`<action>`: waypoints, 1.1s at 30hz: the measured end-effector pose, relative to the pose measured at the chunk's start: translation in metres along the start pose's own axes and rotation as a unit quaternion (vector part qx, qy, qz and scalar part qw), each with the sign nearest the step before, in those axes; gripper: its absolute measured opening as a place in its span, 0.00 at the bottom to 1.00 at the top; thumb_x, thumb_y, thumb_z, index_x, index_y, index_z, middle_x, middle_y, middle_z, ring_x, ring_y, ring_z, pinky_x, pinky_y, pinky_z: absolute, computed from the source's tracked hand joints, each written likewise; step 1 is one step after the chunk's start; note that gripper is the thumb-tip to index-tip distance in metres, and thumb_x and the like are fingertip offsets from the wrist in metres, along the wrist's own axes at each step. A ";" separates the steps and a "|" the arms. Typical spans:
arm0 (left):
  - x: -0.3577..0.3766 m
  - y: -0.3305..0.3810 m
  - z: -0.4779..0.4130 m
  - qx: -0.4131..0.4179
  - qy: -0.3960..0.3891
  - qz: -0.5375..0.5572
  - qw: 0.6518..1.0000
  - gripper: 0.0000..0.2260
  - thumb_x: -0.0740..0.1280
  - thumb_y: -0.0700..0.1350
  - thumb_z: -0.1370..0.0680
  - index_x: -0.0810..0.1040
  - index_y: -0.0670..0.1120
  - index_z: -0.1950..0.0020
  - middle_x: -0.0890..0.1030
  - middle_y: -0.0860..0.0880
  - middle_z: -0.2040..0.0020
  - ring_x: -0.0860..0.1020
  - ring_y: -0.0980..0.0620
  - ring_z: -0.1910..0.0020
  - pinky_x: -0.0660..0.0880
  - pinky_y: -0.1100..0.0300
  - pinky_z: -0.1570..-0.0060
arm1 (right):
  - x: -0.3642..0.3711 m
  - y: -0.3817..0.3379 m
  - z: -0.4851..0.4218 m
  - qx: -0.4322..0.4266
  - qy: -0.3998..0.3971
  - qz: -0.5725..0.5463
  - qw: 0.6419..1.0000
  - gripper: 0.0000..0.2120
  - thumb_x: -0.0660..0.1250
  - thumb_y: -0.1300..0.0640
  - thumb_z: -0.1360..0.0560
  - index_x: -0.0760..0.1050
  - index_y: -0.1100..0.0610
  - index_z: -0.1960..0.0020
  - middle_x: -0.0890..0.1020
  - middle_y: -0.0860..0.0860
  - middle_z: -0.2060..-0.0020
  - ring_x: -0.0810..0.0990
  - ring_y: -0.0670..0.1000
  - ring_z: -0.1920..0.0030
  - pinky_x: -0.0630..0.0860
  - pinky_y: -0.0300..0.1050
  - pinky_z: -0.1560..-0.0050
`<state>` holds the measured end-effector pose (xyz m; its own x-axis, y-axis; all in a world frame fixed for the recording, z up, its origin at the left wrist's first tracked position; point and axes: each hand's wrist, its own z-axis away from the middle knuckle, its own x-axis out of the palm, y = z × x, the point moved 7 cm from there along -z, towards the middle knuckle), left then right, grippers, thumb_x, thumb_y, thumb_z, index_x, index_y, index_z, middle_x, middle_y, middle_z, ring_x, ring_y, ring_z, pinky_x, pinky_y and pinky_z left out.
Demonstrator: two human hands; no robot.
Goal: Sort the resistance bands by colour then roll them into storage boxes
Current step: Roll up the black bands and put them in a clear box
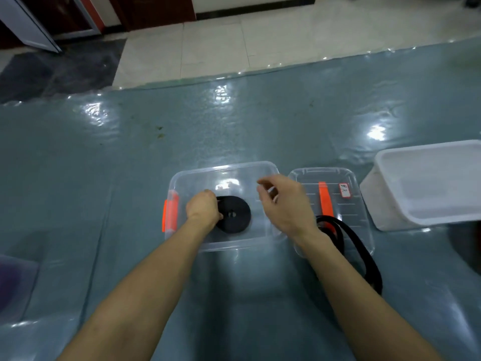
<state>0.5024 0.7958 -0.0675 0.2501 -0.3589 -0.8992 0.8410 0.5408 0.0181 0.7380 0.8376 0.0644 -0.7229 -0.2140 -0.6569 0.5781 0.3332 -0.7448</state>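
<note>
A rolled black resistance band [235,214] lies flat inside a clear storage box [223,173] with an orange latch [170,214]. My left hand [204,209] is closed on the roll's left edge, inside the box. Over the box's right side hovers my right hand [285,203], fingers loosely curled and apart, holding nothing. A second black band [361,252], unrolled in a loop, lies partly across the clear lid [346,204] and trails onto the table toward me, beside my right forearm.
The lid to the right carries an orange latch [325,199] and a small white label [344,190]. A white tub [426,183] stands at the far right. A purple-tinted box [13,280] shows at the left edge. Glossy plastic sheeting covers the table [130,152].
</note>
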 end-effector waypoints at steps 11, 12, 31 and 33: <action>-0.047 0.040 0.119 0.171 0.153 0.168 0.959 0.22 0.57 0.68 0.15 0.81 0.54 0.40 0.86 0.51 0.45 0.83 0.45 0.44 0.80 0.47 0.46 | -0.084 0.163 0.154 0.315 0.066 0.173 0.931 0.58 0.81 0.30 0.36 0.62 0.59 0.19 0.71 0.61 0.26 0.69 0.64 0.25 0.70 0.64 0.26; -0.042 0.047 0.138 0.206 0.163 0.155 0.952 0.23 0.55 0.69 0.16 0.80 0.55 0.39 0.85 0.52 0.43 0.82 0.46 0.44 0.79 0.47 0.46 | -0.082 0.175 0.169 0.357 0.038 0.187 0.914 0.68 0.81 0.26 0.41 0.56 0.60 0.17 0.67 0.62 0.24 0.66 0.65 0.22 0.69 0.66 0.26; -0.007 0.057 0.219 0.366 0.286 0.180 0.867 0.18 0.74 0.45 0.19 0.80 0.46 0.29 0.79 0.48 0.33 0.76 0.44 0.31 0.69 0.46 0.25 | -0.076 0.135 0.208 0.276 -0.030 0.101 0.955 0.09 0.73 0.54 0.33 0.79 0.48 0.54 0.84 0.47 0.63 0.83 0.51 0.62 0.79 0.46 0.64; 0.001 0.044 0.238 0.342 0.246 0.282 0.862 0.13 0.73 0.48 0.18 0.81 0.50 0.34 0.81 0.52 0.37 0.80 0.50 0.39 0.78 0.51 0.35 | -0.080 0.106 0.215 0.239 -0.064 0.094 0.964 0.08 0.73 0.52 0.36 0.79 0.44 0.58 0.83 0.43 0.67 0.82 0.45 0.66 0.76 0.42 0.69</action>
<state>0.6536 0.6382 0.0359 0.6198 0.2718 -0.7362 0.7803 -0.1126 0.6152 0.9388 0.6925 0.0129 -0.5540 -0.3122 -0.7718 0.8246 -0.0778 -0.5604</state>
